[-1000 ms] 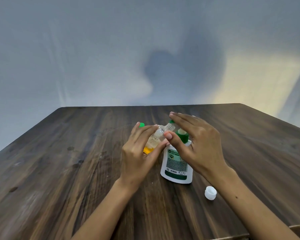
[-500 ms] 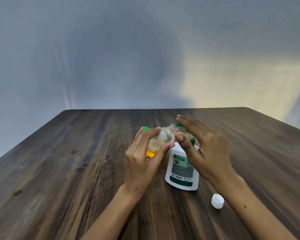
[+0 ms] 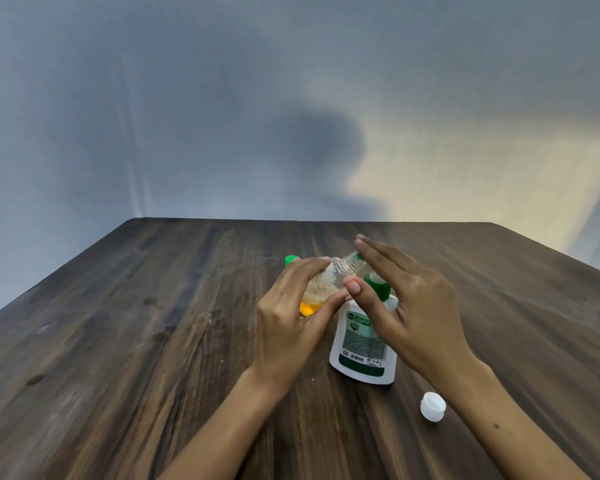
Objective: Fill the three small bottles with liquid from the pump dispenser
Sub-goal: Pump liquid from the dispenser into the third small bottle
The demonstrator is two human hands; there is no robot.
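A white pump dispenser (image 3: pixel 362 344) with a green label and green pump head (image 3: pixel 378 287) stands on the wooden table (image 3: pixel 118 341). My left hand (image 3: pixel 291 317) grips a small clear bottle (image 3: pixel 329 282), tilted with its open neck at the pump's spout; orange liquid sits in its bottom. My right hand (image 3: pixel 409 299) lies with straight fingers over the pump head, thumb beside the small bottle. A green cap (image 3: pixel 291 260) of another small bottle shows behind my left hand; the rest of it is hidden.
A small white cap (image 3: pixel 433 406) lies on the table near my right forearm. Dark spots mark the wood at the left. A pale wall rises beyond the table's far edge.
Both hands, the small bottle and the dispenser keep the same arrangement; my right fingers rise and fall slightly over the pump head. The view shifts a little as my head moves.
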